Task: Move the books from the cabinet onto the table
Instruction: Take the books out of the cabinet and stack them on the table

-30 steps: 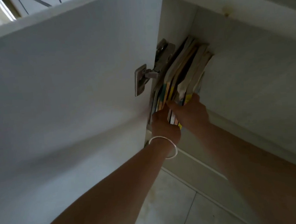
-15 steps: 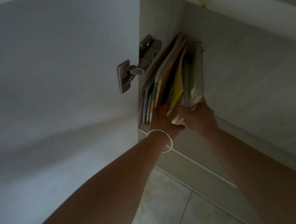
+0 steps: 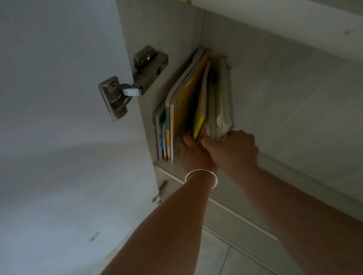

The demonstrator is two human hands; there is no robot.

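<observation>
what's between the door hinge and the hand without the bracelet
In the head view, the row of upright books stands between the hinge and the right hand; the left hand, with the bracelet, reaches into them too.

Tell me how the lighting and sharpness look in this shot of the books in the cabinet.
Head view: dim and underexposed overall; the cabinet door falls into grey shadow; the books keep some yellow colour but soft detail; the left hand and right hand look dark and slightly blurred; wide-angle bending shows along the cabinet edges.
</observation>
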